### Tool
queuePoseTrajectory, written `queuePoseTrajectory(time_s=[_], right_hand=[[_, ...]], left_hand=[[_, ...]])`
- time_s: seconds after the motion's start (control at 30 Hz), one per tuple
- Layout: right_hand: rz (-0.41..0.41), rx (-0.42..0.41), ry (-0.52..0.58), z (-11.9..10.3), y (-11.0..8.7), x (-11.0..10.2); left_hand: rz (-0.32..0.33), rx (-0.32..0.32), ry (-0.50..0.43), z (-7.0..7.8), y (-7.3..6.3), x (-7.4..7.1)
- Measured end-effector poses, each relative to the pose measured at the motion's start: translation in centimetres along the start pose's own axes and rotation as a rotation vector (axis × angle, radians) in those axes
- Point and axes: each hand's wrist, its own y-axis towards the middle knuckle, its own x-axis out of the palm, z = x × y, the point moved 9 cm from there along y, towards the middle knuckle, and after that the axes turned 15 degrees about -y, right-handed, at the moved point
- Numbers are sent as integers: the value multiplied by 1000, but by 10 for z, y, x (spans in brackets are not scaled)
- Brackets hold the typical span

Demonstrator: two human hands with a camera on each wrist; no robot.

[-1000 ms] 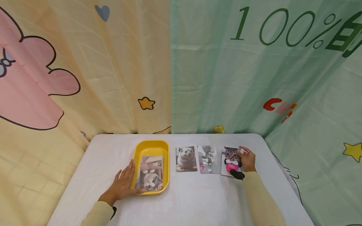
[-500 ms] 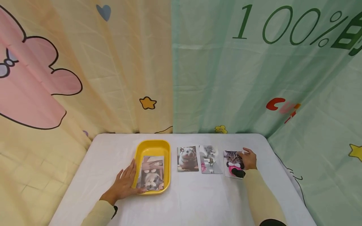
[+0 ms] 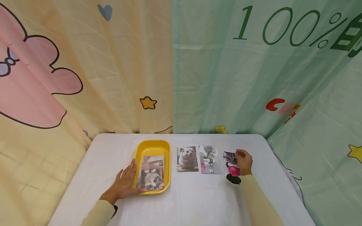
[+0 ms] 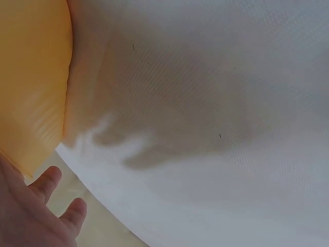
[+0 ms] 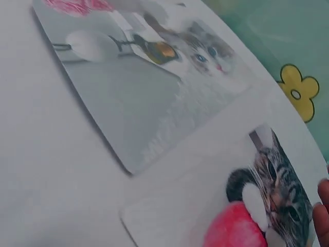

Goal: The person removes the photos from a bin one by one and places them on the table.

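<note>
My left hand (image 3: pixel 123 183) lies along the left side of a yellow tray (image 3: pixel 167 157), fingers straight and the thumb over its near rim. Inside the tray are photo cards (image 3: pixel 152 179), the top one showing an animal. My right hand (image 3: pixel 244 161) is over the right part of a tabby cat card (image 3: pixel 230 166) with a pink shape, which lies on the table. In the right wrist view its fingertips (image 5: pixel 323 193) are right at the card's top edge; the thumb is hidden. To the left lie a kitten card (image 3: pixel 210 160) and a hamster card (image 3: pixel 188 159).
A white cloth (image 3: pixel 192 201) covers the table. Printed curtains (image 3: pixel 198 78) hang behind and at both sides, close to the table's back edge. A black wristband (image 3: pixel 233 179) shows below the cat card.
The cat card has come down flat onto the table, shifting slightly right and then a little away. My right hand has moved left over it. My left hand stays at the tray.
</note>
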Motion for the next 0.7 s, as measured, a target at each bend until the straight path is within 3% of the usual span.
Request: queuePoseTrajectory(time_s=[0.3, 0.7], right_hand=[[-208, -184, 25, -54, -39, 53], [-376, -341, 134, -111, -102, 119]], left_hand=[[-12, -11, 3, 1, -1, -2], [-18, -10, -7, 0, 1, 0]])
